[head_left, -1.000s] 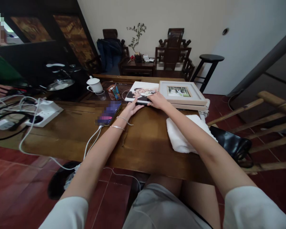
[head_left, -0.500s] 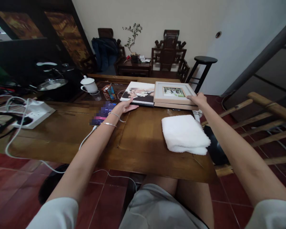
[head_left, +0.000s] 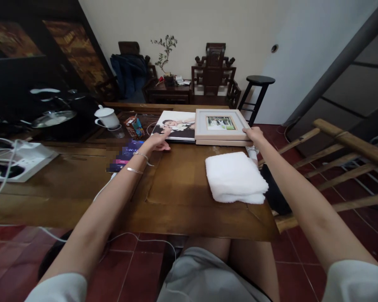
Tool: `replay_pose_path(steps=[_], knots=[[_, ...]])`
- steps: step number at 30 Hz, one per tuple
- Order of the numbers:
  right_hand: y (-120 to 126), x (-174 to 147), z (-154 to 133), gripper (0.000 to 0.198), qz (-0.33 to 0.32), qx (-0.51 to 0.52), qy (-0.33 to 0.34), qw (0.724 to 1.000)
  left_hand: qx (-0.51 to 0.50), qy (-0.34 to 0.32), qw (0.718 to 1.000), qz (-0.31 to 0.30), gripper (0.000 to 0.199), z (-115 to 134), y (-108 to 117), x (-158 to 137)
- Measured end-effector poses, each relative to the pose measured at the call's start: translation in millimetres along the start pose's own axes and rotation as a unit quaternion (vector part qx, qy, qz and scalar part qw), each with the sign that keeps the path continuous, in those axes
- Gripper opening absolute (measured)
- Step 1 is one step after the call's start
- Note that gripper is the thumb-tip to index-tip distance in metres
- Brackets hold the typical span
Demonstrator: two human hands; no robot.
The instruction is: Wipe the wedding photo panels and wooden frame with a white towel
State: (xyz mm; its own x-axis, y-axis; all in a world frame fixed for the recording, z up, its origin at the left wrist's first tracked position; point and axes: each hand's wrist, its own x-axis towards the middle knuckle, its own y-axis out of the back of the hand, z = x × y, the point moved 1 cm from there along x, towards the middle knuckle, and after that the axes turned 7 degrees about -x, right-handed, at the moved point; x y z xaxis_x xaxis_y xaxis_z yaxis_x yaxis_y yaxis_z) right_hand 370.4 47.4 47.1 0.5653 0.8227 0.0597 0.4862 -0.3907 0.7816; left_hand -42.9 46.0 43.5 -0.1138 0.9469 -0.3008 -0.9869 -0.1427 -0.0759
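Observation:
My left hand rests on the near left corner of a photo album with a couple's picture on its cover, lying flat at the far side of the wooden table. My right hand grips the near right corner of a pale wooden picture frame, which lies stacked on a second frame, right beside the album. A folded white towel lies on the table just in front of the frames.
A phone on a white cable lies left of my left hand. Behind it stand a small carton and a white lidded cup. A white power strip with cords sits far left. A wooden chair frame stands on the right.
My right hand left the album, moved right and took hold of the frame's near right corner. My left hand stayed at the album. The view has turned to the right.

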Motion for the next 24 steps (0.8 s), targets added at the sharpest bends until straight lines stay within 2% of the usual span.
replay_pose_path(steps=[1,2,4,7,9,11,16,21,24], knots=[[0.1,-0.4,-1.2,0.034,0.002,-0.004,-0.001,1.0,0.032,-0.01,0.999,0.005,0.022,4.8,-7.8,-0.3],[0.1,-1.0,-2.6,0.035,0.006,-0.007,-0.002,1.0,0.126,-0.048,0.991,0.01,0.021,9.9,-18.6,-0.8],[-0.2,-2.7,-5.4,0.037,0.015,-0.013,-0.004,1.0,0.24,-0.134,0.961,0.013,0.022,18.4,-47.8,-3.0],[-0.4,-6.0,-8.4,0.041,0.028,-0.02,-0.009,0.999,0.258,-0.178,0.949,0.006,0.021,21.2,-97.0,-6.2],[-0.4,-7.4,-9.3,0.044,0.034,-0.025,-0.014,0.999,0.22,-0.167,0.961,0.012,0.03,18.1,-122.7,-5.7],[-0.6,-7.3,-9.4,0.046,0.04,-0.028,-0.017,0.999,0.217,-0.156,0.963,0.03,0.036,13.8,-138.2,-2.1],[-3.7,-2.1,-8.1,0.044,0.047,-0.022,-0.017,0.999,0.144,-0.171,0.974,0.04,0.03,8.4,-143.7,12.8],[-7.0,2.8,-8.4,0.042,0.053,-0.013,-0.018,0.998,0.208,-0.205,0.955,0.043,0.023,8.4,-144.3,20.7],[-8.3,5.5,-9.4,0.042,0.056,-0.009,-0.013,0.998,0.212,-0.214,0.953,0.045,0.022,7.5,-146.9,24.2]])
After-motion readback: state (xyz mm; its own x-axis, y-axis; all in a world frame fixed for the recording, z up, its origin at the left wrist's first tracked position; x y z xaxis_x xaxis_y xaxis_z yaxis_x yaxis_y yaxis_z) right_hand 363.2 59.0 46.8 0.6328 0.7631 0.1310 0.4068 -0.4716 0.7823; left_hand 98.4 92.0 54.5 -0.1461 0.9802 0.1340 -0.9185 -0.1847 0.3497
